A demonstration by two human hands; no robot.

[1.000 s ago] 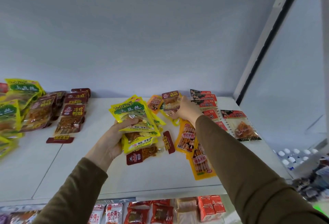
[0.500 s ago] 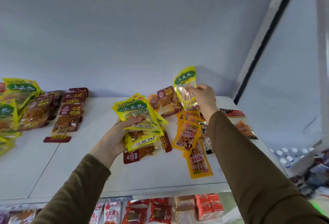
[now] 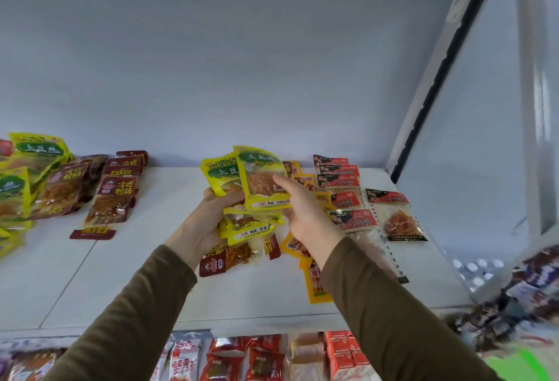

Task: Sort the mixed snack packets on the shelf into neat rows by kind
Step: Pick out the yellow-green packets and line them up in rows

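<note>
My left hand [image 3: 202, 223] grips a stack of yellow-green potato-shred packets [image 3: 219, 176] above the white shelf [image 3: 151, 274]. My right hand [image 3: 305, 214] pinches one more yellow-green packet [image 3: 261, 182] and lays it on the front of that stack. A dark red duck-intestine packet [image 3: 225, 256] lies on the shelf under the stack. Orange packets [image 3: 316, 283] lie partly hidden beneath my right forearm. Red-and-black gluten packets [image 3: 344, 196] form a row at the right.
Dark red packets [image 3: 116, 199] sit in rows at the left, next to a pile of yellow-green packets [image 3: 18, 181]. A single red-and-black packet [image 3: 396, 217] lies far right. The lower shelf holds more snacks [image 3: 263, 359]. A shelf upright [image 3: 429, 78] bounds the right side.
My right hand picked a yellow-green packet out of the mixed pile, lifted it, then carried it left onto the stack in my left hand. The stack rose slightly.
</note>
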